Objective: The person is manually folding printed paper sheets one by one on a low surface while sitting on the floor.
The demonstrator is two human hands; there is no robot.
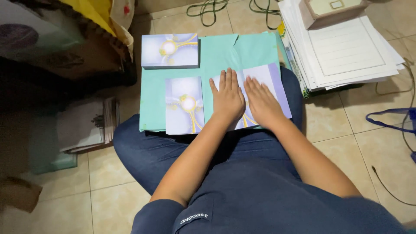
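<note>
The person sits cross-legged on a tiled floor with a teal board point(216, 56) across the lap. Both hands lie flat, palms down and fingers extended, on a lavender card point(271, 80) with a yellow swirl design, which sits at about 3 o'clock on the board. The left hand point(227, 97) and the right hand point(262, 102) are side by side, nearly touching — neither is clenched or grasping, both simply press on the paper.

Judging from the posture, the step is a flattening or creasing of the card. Doing it well would call for even pressure from the heels of the palms outward, keeping the card's edges square to the board so the sheet does not skew, and holding one hand steady while the other smooths.

By count: three lavender pieces are visible — the card under the hands, a second printed card point(184, 106) just beside the left hand at about 9 o'clock, and a small stack of cards point(170, 51) at about 11 o'clock on the board. How many cards are in that stack cannot be told. Off the board, one pile of white sheets point(346, 52) lies at about 2 o'clock, with a pink box point(331, 11) resting on top.
</note>
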